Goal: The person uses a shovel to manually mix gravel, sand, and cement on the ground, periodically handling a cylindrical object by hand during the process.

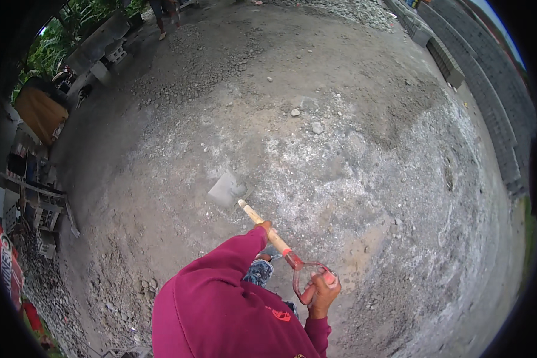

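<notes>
I hold a shovel [252, 213] with a pale wooden shaft, a red D-shaped handle and a grey metal blade. Its blade [225, 190] is low over the gravelly ground, up and left of my hands; whether it touches the ground I cannot tell. Partway down the shaft my left hand [265, 226] is closed round the wood, partly hidden by my maroon sleeve. My right hand [323, 291] grips the red D-handle [297, 279] at the near end.
Grey ground with whitish powder and loose stones [317, 127] spreads ahead. Stacked concrete blocks [489, 101] line the right side. Along the left lie a brown sheet [40, 113] and wooden pieces [45, 191]. At the far upper left a person's legs [160, 21] show.
</notes>
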`<state>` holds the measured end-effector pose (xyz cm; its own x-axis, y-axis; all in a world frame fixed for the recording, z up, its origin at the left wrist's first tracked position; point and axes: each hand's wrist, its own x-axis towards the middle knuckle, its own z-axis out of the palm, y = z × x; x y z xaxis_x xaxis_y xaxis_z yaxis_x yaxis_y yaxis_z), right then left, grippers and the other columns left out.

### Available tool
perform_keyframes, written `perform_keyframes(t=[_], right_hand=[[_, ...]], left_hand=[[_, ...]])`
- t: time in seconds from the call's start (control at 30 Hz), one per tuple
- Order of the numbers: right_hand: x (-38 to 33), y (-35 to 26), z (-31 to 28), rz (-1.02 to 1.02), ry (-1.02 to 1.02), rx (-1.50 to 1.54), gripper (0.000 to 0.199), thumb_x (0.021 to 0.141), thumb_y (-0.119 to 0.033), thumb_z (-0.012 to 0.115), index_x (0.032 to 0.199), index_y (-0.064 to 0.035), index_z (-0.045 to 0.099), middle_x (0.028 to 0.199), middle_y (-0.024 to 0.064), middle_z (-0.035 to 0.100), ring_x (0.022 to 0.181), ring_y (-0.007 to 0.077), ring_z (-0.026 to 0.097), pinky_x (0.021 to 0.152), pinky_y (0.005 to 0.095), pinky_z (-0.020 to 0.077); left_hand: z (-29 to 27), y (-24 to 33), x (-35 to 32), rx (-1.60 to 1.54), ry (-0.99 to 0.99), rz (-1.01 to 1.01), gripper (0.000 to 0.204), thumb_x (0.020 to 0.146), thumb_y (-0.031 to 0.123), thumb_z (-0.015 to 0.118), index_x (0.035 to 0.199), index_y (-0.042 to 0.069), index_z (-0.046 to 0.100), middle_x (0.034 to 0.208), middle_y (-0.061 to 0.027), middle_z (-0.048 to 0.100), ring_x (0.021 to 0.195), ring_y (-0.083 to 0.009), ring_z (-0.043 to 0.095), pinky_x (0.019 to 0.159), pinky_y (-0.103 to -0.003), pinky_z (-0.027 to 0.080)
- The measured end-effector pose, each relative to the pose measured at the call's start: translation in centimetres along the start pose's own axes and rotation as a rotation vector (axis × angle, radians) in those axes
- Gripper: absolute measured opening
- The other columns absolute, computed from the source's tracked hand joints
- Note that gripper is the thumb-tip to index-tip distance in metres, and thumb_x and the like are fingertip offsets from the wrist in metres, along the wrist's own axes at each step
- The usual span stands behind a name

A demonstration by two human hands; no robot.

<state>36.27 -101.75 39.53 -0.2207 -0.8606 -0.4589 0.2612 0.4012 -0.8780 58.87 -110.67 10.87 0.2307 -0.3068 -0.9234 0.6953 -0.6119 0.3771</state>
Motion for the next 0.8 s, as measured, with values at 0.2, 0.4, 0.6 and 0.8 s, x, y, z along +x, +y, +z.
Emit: perform_keyframes(t=[0.2, 0.4, 0.6, 0.8], right_hand=[[-10.1, 0.2, -10.2, 0.037, 0.371, 0.098, 0.029, 0.072, -0.001, 0.061, 0.099, 0.0052, 0.052, 0.059, 0.0083, 0.054, 0.044, 0.018, 0.053, 0.042, 0.029, 0.0445], [-26.6, 9.4, -23.7, 0.109, 0.976, 0.784, 0.032, 0.076, -0.007, 0.057, 0.106, 0.0019, 0.049, 0.056, 0.0092, 0.05, 0.043, 0.0229, 0.051, 0.042, 0.0356, 0.0453], [-41.2, 19.2, -33.3, 0.023, 1.146, 1.105, 0.019, 0.079, -0.01, 0.057, 0.062, -0.0021, 0.051, 0.054, 0.0098, 0.049, 0.045, 0.0244, 0.051, 0.046, 0.0372, 0.0452], [-52.4, 23.8, -41.3, -0.112, 1.31, 1.317, 0.025, 0.079, -0.02, 0.056, 0.062, -0.0041, 0.048, 0.053, 0.0085, 0.048, 0.045, 0.0243, 0.048, 0.046, 0.0373, 0.0419]], left_hand=[[3.3, -18.9, 0.0, 0.421, -0.077, -0.087, 0.032, 0.079, 0.02, 0.056, 0.096, -0.007, 0.054, 0.076, -0.0202, 0.064, 0.065, -0.0326, 0.065, 0.054, -0.045, 0.053], [7.1, -37.7, -13.3, 0.837, -0.476, -0.232, 0.033, 0.077, 0.017, 0.061, 0.099, -0.004, 0.048, 0.075, -0.0143, 0.058, 0.061, -0.0293, 0.062, 0.055, -0.043, 0.054], [5.9, -58.4, -24.0, 1.043, -0.586, -0.37, 0.026, 0.077, 0.017, 0.061, 0.093, 0.001, 0.048, 0.077, -0.0101, 0.055, 0.06, -0.0223, 0.057, 0.053, -0.039, 0.051], [-1.7, -77.6, -34.2, 1.453, -0.626, -0.301, 0.022, 0.08, 0.017, 0.061, 0.084, -0.002, 0.053, 0.064, -0.0104, 0.055, 0.051, -0.0218, 0.056, 0.046, -0.036, 0.051]])
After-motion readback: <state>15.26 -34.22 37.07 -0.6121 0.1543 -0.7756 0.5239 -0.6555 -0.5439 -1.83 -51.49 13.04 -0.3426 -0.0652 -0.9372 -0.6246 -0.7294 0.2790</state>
